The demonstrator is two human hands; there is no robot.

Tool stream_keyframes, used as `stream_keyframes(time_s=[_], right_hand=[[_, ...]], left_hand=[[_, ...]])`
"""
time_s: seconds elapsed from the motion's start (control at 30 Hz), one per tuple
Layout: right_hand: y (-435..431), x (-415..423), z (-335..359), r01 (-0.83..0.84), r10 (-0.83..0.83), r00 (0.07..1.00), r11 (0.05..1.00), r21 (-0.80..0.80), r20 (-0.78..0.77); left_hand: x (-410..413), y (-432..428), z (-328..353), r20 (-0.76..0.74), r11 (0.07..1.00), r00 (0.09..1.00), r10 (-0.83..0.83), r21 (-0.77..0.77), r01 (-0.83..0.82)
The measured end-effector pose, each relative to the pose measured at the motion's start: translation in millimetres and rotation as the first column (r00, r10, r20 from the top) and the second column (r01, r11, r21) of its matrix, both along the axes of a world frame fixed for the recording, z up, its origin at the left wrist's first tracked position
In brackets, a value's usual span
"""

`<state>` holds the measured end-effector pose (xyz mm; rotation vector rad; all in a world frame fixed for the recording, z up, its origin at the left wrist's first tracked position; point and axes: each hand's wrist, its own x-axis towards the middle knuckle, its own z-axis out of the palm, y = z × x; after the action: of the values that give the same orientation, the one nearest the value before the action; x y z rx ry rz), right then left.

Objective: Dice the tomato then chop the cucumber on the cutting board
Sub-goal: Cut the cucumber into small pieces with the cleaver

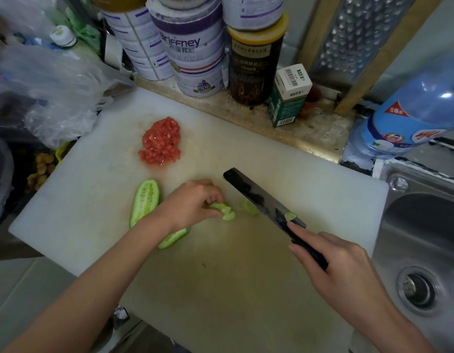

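Head view: the left hand (193, 205) curls its fingers round a pale green cucumber strip (224, 211) near the middle of the white plastic cutting board (246, 263). The right hand (343, 263) grips the black handle of a broad dark-bladed knife (259, 197), one finger stretched toward the blade's heel; the blade slants just right of the strip. A small cut cucumber bit (250, 208) lies between them. A green cucumber half (144, 200) lies cut face up left of the hand, and a heap of red diced tomato (160, 141) sits further back
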<state>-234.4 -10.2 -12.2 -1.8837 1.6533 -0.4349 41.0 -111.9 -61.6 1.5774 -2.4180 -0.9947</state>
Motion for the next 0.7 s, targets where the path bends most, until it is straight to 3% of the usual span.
stream_keyframes(time_s=[0.23,0.4,0.57,0.7], right_hand=[[13.9,26.3,3.2,0.170,-0.189,0.951,0.981,0.095,0.244],[30.2,59.5,2.1,0.279,-0.330,0.886,0.941,0.193,0.327],[50.9,98.8,0.7,0.467,-0.563,0.735,0.825,0.319,0.378],[61.4,132.1,-3.7,0.551,-0.666,0.630,0.746,0.374,0.400]], left_hand=[[15.0,13.9,-1.2,0.052,0.971,0.996,-0.069,-0.227,0.080],[16.3,10.1,-6.8,0.128,0.973,0.977,-0.168,-0.135,0.185],[18.5,4.5,-12.8,0.042,0.971,0.977,-0.208,-0.108,0.211],[27.8,2.9,-12.2,0.095,0.971,0.972,-0.215,-0.084,0.223]])
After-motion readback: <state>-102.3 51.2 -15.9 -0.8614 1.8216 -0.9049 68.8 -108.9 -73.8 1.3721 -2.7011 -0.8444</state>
